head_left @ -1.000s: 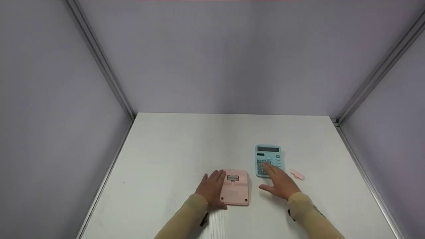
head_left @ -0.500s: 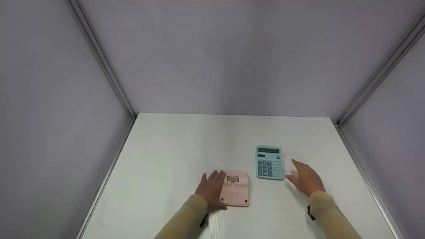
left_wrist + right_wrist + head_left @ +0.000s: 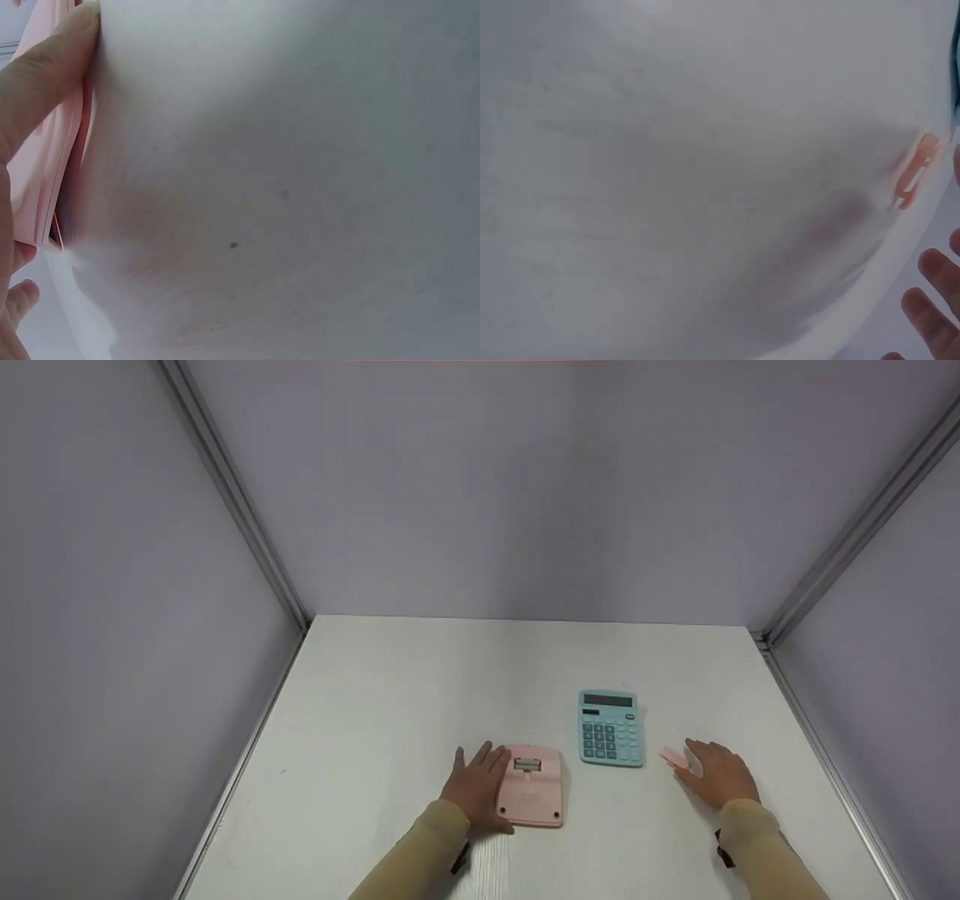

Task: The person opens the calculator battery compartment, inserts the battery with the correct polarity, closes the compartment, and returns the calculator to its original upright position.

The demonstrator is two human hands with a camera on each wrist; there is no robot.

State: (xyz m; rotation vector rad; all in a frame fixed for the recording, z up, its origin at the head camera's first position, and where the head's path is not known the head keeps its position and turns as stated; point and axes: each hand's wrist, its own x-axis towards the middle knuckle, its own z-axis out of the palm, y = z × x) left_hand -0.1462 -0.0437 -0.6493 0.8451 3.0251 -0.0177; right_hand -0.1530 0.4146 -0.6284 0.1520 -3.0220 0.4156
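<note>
A pink calculator [image 3: 531,795] lies face down on the white table, its battery compartment [image 3: 527,764] uncovered with a battery inside. My left hand [image 3: 475,791] rests along its left side, fingers straight and spread; in the left wrist view the thumb [image 3: 52,67] touches the calculator's edge. To the right, my right hand [image 3: 718,774] hovers around the small pink battery cover [image 3: 673,757], thumb and fingers apart. In the right wrist view that battery cover [image 3: 915,171] stands away from the visible fingertips [image 3: 934,262], though part of the hand lies outside the picture.
A light blue calculator [image 3: 610,727] lies face up between the pink calculator and the battery cover. Grey panels enclose the white table [image 3: 390,682] at the back [image 3: 525,495] and both sides, with metal rails [image 3: 225,487] at the corners.
My right hand has moved right, from over the blue calculator to the pink battery cover. The left hand has stayed in place at the pink calculator.
</note>
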